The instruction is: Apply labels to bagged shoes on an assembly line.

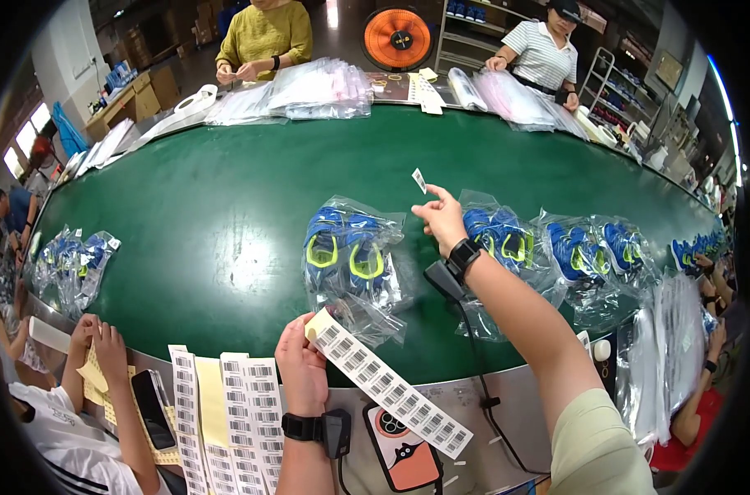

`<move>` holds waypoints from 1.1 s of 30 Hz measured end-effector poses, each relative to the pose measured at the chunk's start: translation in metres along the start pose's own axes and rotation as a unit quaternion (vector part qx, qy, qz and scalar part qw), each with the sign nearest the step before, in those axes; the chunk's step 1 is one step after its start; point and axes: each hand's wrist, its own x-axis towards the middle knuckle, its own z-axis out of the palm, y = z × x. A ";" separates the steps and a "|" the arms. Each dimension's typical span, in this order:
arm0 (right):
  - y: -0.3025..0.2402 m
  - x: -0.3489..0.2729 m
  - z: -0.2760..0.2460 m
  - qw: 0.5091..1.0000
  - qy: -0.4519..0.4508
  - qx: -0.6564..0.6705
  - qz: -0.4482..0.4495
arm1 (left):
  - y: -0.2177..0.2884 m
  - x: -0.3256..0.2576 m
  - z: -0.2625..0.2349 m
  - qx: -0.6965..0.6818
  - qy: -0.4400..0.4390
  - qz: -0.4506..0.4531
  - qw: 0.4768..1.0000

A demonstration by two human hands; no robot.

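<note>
My left hand point(302, 363) is closed on a strip of barcode labels point(391, 384), which slants down to the right over the metal table edge. Between the thumb and fingertips of my right hand point(441, 216), a single small barcode label point(419, 180) is pinched above the green surface. Nearest to both hands, a pair of blue shoes with lime-green linings point(344, 247) lies in a clear plastic bag. Just right of my right hand is another bagged pair of blue shoes point(499, 235), partly hidden by my forearm.
More bagged shoes point(589, 252) lie at the right, and one bag point(78, 260) at the far left of the green table point(226, 181). Label sheets point(226, 412) and a phone point(404, 450) rest on the near metal ledge. Co-workers surround the table; plastic bags point(317, 89) are piled opposite.
</note>
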 end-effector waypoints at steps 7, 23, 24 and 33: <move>-0.015 0.047 0.001 0.963 -0.090 0.141 0.210 | 0.000 -0.001 0.005 0.004 0.005 -0.003 1.000; -0.017 0.054 0.038 0.958 -0.131 0.073 0.243 | 0.000 0.001 0.001 -0.004 0.002 -0.009 1.000; -0.014 0.052 0.042 0.959 -0.125 0.076 0.242 | 0.001 0.001 0.002 -0.004 0.001 -0.009 1.000; -0.022 0.021 0.060 0.991 -0.043 -0.060 0.113 | -0.001 -0.002 0.006 -0.004 -0.002 -0.008 1.000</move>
